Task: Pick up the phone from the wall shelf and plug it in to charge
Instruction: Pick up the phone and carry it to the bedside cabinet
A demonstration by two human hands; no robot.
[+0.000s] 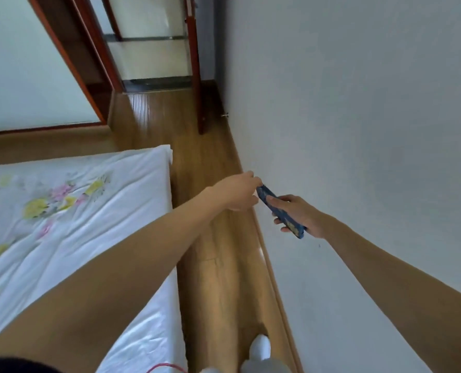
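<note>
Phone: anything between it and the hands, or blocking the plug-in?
Nothing between them: the right hand grips the phone, and the left hand is at its far end. No cable or charger is discernible there.

Bed w/ floral sheet left, wood floor, white wall right.

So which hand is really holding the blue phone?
The right hand, nearest the wall, is wrapped around the phone. The left hand, on the bed's side, only meets its far end.
</note>
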